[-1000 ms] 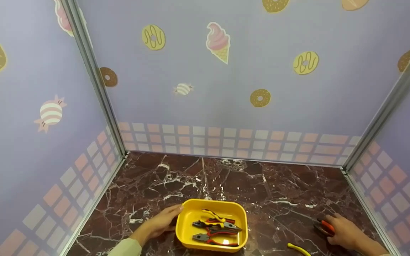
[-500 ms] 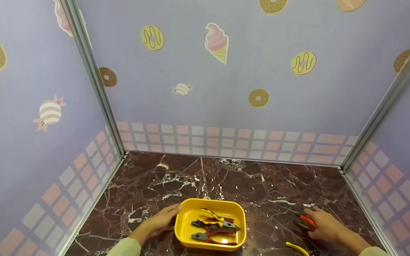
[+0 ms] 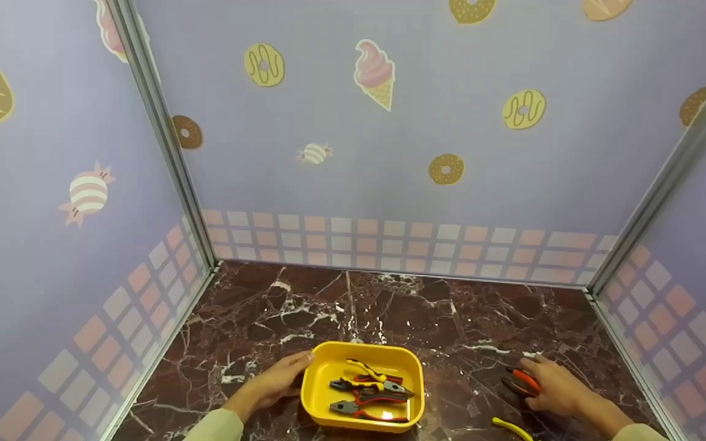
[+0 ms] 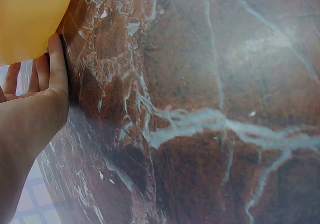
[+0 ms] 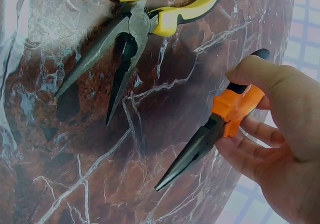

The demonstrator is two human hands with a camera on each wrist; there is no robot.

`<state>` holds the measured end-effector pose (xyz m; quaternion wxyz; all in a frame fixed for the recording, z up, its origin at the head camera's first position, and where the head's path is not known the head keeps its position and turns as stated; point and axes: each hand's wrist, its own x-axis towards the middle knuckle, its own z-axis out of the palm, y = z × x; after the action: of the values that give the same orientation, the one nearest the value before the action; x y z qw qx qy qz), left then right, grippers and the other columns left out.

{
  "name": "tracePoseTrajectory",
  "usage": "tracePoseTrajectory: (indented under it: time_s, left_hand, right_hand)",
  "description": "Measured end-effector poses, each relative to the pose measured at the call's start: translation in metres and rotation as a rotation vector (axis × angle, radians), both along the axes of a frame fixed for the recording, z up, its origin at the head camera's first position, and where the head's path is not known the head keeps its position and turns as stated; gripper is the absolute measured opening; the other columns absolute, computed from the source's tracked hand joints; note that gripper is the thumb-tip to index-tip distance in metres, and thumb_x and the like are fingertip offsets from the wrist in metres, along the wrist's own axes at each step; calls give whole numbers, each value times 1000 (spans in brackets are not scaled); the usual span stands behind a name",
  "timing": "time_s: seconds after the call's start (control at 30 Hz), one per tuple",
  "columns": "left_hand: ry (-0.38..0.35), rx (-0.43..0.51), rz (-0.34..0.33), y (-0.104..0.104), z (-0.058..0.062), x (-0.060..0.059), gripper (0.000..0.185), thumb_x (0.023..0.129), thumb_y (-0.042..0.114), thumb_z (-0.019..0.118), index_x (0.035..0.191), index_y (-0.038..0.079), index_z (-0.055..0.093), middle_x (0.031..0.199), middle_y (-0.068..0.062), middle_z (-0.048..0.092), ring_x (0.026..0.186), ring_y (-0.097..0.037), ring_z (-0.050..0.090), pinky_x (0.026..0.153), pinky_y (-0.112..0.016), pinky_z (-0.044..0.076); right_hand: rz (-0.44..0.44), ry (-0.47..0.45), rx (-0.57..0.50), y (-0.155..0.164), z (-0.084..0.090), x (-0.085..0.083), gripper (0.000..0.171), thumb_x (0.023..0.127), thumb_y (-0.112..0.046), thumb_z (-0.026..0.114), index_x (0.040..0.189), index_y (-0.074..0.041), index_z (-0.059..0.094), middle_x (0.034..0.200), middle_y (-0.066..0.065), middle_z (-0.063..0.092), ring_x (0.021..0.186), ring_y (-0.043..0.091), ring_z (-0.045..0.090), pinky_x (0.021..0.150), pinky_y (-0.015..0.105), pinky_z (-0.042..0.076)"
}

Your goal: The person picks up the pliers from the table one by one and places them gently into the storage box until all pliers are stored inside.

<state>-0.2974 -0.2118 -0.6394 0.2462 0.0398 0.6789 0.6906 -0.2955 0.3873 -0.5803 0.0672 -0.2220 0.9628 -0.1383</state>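
My right hand grips long-nose pliers by their orange and black handles. Their dark tapered nose points away from the palm in the right wrist view. Nearby lies a second pair of long-nose pliers with yellow and black handles, its jaws spread; in the head view only a yellow handle shows. My left hand rests with extended fingers against the left wall of a yellow plastic bin. Several pliers lie inside, including a red and black pair and a yellow and black pair.
Dark red marble with white veins covers the tabletop. Purple patterned panels enclose it at the back and both sides, joined by metal corner posts.
My right hand has moved left with the orange-handled pliers, mostly in the first half second. The left hand stays at the bin, and the pliers inside lie as before.
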Motion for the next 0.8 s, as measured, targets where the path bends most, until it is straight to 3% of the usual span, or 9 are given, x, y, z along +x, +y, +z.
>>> tracePoseTrajectory:
  time_s: [0.1, 0.27, 0.5, 0.8]
  left_hand:
    - [-2, 0, -2, 0, 0, 0, 69, 114, 43, 48, 162, -5, 34, 150, -26, 54, 129, -35, 62, 103, -56, 57]
    - [-11, 15, -11, 0, 0, -1, 67, 115, 42, 46, 162, -5, 34, 150, -26, 55, 130, -36, 61, 104, -55, 56]
    - [-8, 15, -7, 1, 0, 0, 67, 115, 42, 46, 162, -4, 34, 150, -24, 55, 130, -34, 62, 104, -54, 56]
    - [-7, 21, -2, 0, -3, -1, 69, 115, 43, 46, 163, -4, 32, 150, -26, 55, 130, -35, 62, 104, -54, 56]
  right_hand:
    - [-6, -9, -6, -1, 0, -1, 79, 73, -19, 90, 140, 9, 60, 134, 42, 57, 122, 65, 54, 96, 78, 47]
    - [10, 32, -16, -4, 0, -3, 79, 71, -20, 90, 139, 6, 60, 131, 41, 59, 118, 61, 58, 92, 75, 51]
    - [33, 97, -47, -12, 5, -7, 71, 69, -18, 92, 132, -3, 64, 117, 22, 63, 96, 39, 65, 74, 59, 57]
    - [96, 117, -49, -26, 7, -10, 69, 72, -16, 92, 132, 0, 64, 117, 18, 61, 98, 39, 64, 79, 64, 56]
